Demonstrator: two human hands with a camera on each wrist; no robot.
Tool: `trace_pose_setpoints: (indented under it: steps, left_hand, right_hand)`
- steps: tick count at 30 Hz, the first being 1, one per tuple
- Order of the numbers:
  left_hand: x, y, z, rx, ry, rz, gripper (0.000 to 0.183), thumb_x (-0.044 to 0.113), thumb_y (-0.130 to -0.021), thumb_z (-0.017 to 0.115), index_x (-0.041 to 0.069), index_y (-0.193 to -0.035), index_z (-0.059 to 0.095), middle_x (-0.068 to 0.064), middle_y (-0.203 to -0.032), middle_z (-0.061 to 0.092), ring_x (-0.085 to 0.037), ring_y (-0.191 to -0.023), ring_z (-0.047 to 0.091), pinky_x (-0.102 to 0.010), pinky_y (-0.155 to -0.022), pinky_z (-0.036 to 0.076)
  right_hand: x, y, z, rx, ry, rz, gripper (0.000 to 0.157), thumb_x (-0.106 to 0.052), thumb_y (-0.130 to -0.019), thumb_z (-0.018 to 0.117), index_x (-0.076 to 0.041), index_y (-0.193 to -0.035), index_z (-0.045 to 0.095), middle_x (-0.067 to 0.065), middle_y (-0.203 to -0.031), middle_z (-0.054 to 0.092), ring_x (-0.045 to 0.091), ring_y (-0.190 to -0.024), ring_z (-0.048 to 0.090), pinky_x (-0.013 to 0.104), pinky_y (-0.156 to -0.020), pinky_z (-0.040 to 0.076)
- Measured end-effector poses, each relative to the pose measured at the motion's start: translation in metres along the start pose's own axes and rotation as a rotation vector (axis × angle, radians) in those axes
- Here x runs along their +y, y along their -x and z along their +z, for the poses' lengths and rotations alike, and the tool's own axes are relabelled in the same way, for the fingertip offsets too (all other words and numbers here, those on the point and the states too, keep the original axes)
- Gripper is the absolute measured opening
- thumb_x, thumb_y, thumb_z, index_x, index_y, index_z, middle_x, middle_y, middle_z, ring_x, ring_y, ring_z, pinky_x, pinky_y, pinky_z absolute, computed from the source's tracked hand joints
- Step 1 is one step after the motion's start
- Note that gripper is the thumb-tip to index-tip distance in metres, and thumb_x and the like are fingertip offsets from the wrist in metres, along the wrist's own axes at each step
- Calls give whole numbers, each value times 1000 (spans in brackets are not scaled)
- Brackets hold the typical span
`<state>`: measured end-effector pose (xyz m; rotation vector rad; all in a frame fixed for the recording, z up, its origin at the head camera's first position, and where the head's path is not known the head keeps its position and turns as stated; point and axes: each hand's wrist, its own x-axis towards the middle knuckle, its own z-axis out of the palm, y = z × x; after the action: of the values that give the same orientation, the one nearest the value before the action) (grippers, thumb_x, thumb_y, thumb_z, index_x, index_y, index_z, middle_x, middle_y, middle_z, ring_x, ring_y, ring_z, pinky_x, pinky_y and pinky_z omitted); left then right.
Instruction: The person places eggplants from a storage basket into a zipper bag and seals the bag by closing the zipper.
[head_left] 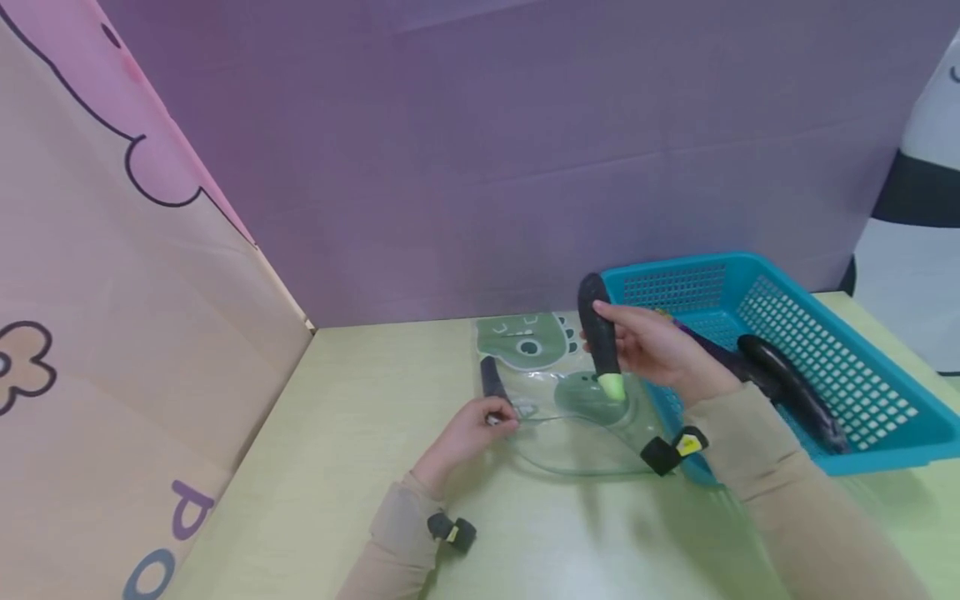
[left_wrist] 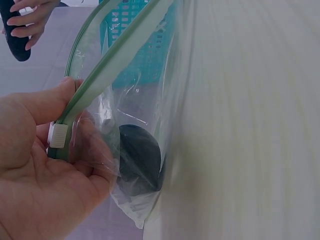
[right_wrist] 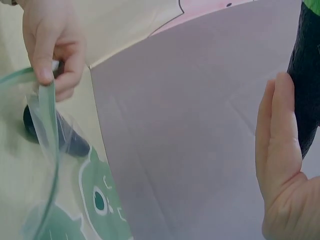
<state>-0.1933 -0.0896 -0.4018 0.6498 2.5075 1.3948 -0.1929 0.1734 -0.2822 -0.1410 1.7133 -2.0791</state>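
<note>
So the left hand [head_left: 472,433] pinches the corner of a clear zip bag [head_left: 592,398] right by its white slider [left_wrist: 59,136], and the right hand [head_left: 663,346] grips a dark vegetable [head_left: 600,329], green tip down, above the bag. Another dark piece [head_left: 492,379] sits inside the bag, just beyond the left hand. The blue basket [head_left: 675,265] with more dark veg [head_left: 795,392] is under and beyond the right forearm.

What could go wrong, imo: only one corner is pinched, so the floppy mouth could sag and the green tip might catch the rim, dragging the bag across the counter [head_left: 360,400]. Also, the right wrist's camera [head_left: 673,450] hangs near the bag's edge and could snag it.
</note>
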Motion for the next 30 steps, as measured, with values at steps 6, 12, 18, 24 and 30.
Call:
trace_pose_setpoints:
  steps: [6,12,18,24,30]
  left_hand:
    - [-2,-1,1,-3,4,5,7,8,-86,60,3,-89,64,-10,-95,64,-11,-85,55,-22,-74,47]
    - [-3,-3,1,-9,6,8,8,9,-86,60,2,-88,64,-10,-94,64,-12,-86,55,-23,-76,46]
    - [-3,-5,1,-14,7,7,8,9,-87,60,2,-89,64,-10,-94,64,-10,-86,55,-23,-77,46]
    - [-4,-5,1,-12,10,15,9,9,-87,60,2,-89,64,-11,-93,64,-10,-85,55,-23,-76,47]
    - [-4,-4,2,-8,9,5,8,9,-87,60,2,-88,65,-11,-92,64,-10,-84,55,-22,-75,47]
  right_hand:
    - [5,-1,11,-9,-12,-10,68,-37,-97,43,2,-144,13,2,-94,59,10,-82,60,18,-67,51]
    - [13,-1,28,1,4,-9,63,-37,-96,45,3,-139,22,1,-94,59,12,-86,60,21,-72,54]
    - [21,2,42,-11,-15,-34,69,-36,-97,45,8,-142,16,0,-91,61,10,-81,62,21,-70,53]
    - [30,0,45,-9,-14,-60,70,-36,-96,46,11,-140,19,-1,-91,62,12,-83,62,22,-72,53]
    - [43,-2,46,-12,-48,-58,68,-34,-97,45,11,-140,19,1,-94,60,14,-85,60,23,-76,53]
